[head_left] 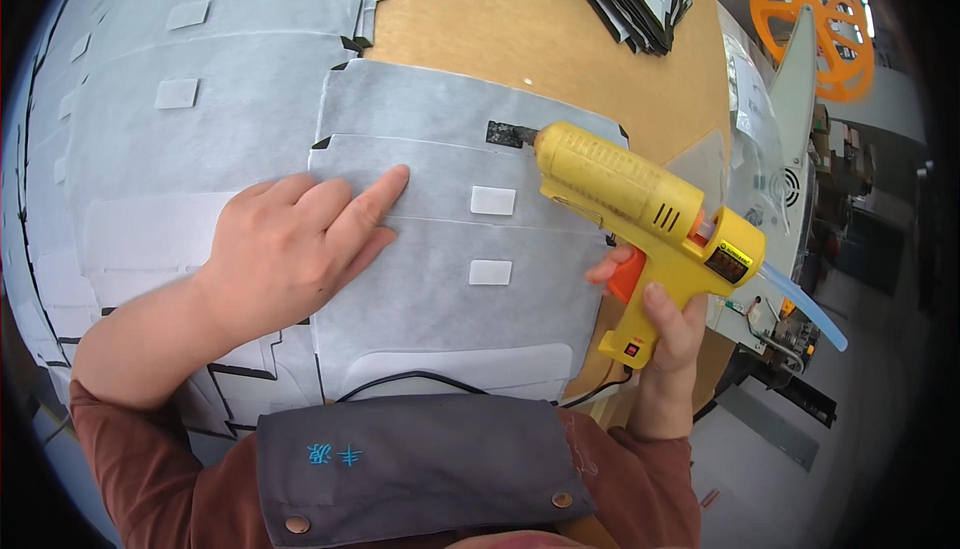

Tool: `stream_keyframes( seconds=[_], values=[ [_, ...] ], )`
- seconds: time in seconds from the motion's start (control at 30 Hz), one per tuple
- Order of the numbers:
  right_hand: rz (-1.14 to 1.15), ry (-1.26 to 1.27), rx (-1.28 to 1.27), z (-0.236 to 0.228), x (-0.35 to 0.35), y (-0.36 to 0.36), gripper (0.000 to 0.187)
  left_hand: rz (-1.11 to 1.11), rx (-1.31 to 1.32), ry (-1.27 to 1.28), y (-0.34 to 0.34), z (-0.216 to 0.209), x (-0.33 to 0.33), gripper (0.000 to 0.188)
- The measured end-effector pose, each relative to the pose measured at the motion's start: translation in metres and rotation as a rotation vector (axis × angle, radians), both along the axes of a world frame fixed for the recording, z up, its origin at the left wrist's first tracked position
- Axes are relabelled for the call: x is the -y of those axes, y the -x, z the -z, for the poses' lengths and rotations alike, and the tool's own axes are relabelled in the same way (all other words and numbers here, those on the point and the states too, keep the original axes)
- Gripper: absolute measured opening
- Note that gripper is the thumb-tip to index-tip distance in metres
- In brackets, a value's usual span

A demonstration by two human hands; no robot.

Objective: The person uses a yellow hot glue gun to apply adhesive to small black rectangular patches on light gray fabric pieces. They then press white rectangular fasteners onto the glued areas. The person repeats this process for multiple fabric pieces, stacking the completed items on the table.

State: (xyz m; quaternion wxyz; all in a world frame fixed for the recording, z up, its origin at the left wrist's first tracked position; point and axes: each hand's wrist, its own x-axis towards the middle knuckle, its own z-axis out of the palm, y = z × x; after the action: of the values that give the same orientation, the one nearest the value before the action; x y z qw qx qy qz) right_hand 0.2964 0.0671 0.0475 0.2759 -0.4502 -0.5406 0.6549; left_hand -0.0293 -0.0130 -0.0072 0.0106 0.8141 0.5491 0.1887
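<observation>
The grey-white sheets [440, 164] lie overlapped like shingles on the tan surface [470, 29], each leaving a band exposed, probably so that every band can be reached without shifting the stack. Two small white rectangles [493, 201] sit on the nearer bands, one to each; a dark rectangle [503, 134] lies on a farther one.

The glue gun [635, 189] is over the right part of the sheets, tilted so that its nozzle comes right at the dark rectangle; whether they touch, I cannot tell. The right hand [672, 334] is wrapped around the grip, thumb on the near side, fingertips by the orange trigger [627, 274]; how hard it squeezes is unclear. A pale glue stick [805, 304] juts from the back.

The left hand [280, 234] rests on the sheets, index finger stretched out, other fingers bent, pinching nothing visible; it seems to steady them.
</observation>
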Motion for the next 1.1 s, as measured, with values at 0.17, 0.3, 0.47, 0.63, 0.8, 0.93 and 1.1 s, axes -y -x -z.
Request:
stream_keyframes(
  seconds=[0.17,0.3,0.47,0.63,0.8,0.93,1.1],
  values=[
    [0.023,0.019,0.008,0.000,0.001,-0.002,0.050,0.003,0.005,0.016,-0.001,-0.002,-0.001,0.055],
    [0.024,0.026,0.021,0.000,0.002,-0.005,0.051,0.004,0.007,-0.002,-0.001,-0.001,-0.002,0.055],
    [-0.003,0.007,0.001,0.001,0.002,-0.004,0.054,0.001,-0.014,0.012,-0.001,-0.001,-0.001,0.057],
    [-0.002,0.031,-0.003,-0.001,0.004,-0.004,0.055,0.002,-0.020,0.016,-0.001,-0.001,-0.001,0.058],
    [0.003,0.052,-0.033,0.000,0.007,0.004,0.055,0.000,-0.019,0.010,0.000,-0.002,0.000,0.058],
    [-0.014,0.057,-0.034,0.004,0.005,0.001,0.055,0.004,-0.005,0.007,0.000,-0.001,-0.001,0.057],
    [0.016,0.046,-0.034,0.006,0.007,-0.008,0.055,0.001,-0.005,0.015,-0.001,-0.002,-0.001,0.056]
  ],
)
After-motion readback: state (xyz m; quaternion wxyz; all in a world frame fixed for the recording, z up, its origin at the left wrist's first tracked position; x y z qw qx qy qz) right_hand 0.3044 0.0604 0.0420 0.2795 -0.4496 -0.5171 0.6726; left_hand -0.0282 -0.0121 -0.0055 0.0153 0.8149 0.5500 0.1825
